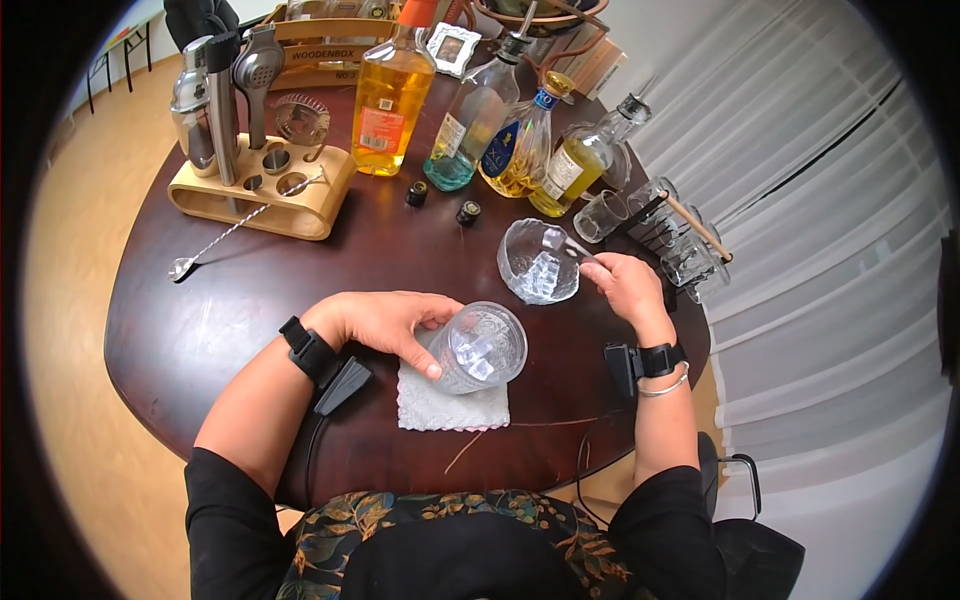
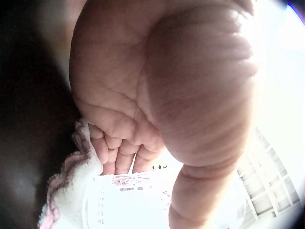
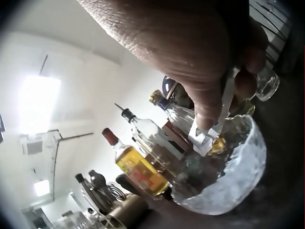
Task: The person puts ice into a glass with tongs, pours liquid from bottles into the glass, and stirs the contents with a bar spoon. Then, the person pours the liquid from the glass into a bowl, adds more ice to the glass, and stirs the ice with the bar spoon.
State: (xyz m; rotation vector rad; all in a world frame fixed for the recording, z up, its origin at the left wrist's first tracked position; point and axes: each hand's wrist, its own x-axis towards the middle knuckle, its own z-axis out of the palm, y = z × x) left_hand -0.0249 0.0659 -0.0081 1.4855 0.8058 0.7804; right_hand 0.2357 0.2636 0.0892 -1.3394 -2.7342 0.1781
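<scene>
My left hand (image 1: 385,322) holds a clear patterned glass (image 1: 508,350) from its left side, thumb at the near side. Several ice cubes lie in the glass, which stands on a white cloth (image 1: 435,408) with a scalloped pink edge. In the left wrist view the fingers (image 2: 125,155) reach around behind the glass. My right hand (image 1: 632,290) pinches metal ice tongs (image 1: 580,250) over a clear glass bowl (image 1: 507,265). Between the tongs' tips is an ice cube (image 3: 203,144), seen above the bowl in the right wrist view. More ice lies inside the bowl.
Several bottles, including a tall amber one (image 1: 388,95), stand behind the bowl. A wooden bar-tool stand (image 1: 335,200) is at the back left, a twisted bar spoon (image 1: 230,235) leaning on it. Two black caps lie mid-table. A rack of glasses (image 1: 690,245) stands right.
</scene>
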